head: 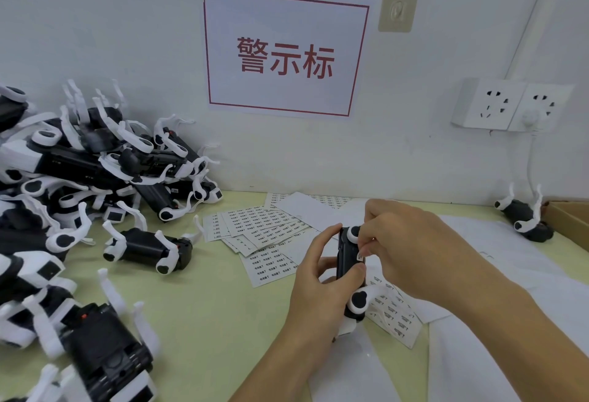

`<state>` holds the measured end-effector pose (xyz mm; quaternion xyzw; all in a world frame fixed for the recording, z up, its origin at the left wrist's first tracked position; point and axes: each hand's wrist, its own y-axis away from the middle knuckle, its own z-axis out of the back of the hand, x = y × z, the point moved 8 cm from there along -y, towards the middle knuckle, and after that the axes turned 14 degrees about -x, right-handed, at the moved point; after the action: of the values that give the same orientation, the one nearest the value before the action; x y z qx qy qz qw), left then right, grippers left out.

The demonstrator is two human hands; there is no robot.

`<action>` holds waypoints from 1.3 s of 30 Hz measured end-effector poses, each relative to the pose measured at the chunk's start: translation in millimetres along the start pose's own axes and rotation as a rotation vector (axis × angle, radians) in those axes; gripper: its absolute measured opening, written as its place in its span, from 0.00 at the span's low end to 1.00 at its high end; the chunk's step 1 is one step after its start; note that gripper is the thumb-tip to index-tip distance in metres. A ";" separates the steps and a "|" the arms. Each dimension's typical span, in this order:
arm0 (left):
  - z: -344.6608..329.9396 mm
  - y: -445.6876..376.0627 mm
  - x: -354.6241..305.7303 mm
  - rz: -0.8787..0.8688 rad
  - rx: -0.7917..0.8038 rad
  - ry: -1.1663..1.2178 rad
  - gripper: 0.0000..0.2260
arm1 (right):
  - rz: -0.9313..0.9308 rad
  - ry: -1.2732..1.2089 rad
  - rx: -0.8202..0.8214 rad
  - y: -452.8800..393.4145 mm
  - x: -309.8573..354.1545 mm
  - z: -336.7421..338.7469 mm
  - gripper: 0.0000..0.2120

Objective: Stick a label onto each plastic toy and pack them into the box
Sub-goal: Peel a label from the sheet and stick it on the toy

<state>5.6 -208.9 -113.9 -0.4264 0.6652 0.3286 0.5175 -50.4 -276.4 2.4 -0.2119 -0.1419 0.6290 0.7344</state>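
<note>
Right of centre, just above the table: one black-and-white plastic toy held upright between both hands. Left hand wraps the toy's black body from the left, thumb on the near face, fingers curled behind; grip firm on the toy. Right hand comes in from the right, fingertips pinching a small white label against the toy's right edge; grip narrow, on the label. White wheel-like parts show at the toy's top and bottom ends.

Beneath and behind the hands: loose label sheets fanned over the pale green table, printed in rows, text too small to read. More plain white backing sheets spread to the right and under the right forearm.

Left side: large heap of the same toys piled against the wall, spilling toward the near edge. One lone toy lies apart from the heap, near the sheets. Another single toy sits at far right, beside the corner of a cardboard box.

Wall behind: white sign with red border and red characters, a beige adhesive hook, a double power socket with a white plug and cord.
</note>
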 end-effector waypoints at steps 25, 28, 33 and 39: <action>0.5 2.7 -8.0 -0.011 -0.034 0.036 0.22 | -0.005 0.032 -0.008 0.1 3.6 0.1 0.07; 0.7 3.1 -9.6 -0.021 -0.040 0.048 0.22 | -0.002 0.052 -0.010 0.2 4.9 1.4 0.07; 2.4 1.8 -7.4 -0.037 -0.042 0.048 0.18 | 0.002 0.056 -0.022 -0.3 7.5 4.3 0.08; 2.4 1.9 -7.5 -0.050 -0.031 0.031 0.19 | 0.008 0.086 -0.051 0.3 9.8 11.0 0.11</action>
<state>5.6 -204.3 -107.2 -0.4559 0.6572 0.3189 0.5084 -54.1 -265.3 11.3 -0.2582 -0.1252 0.6184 0.7316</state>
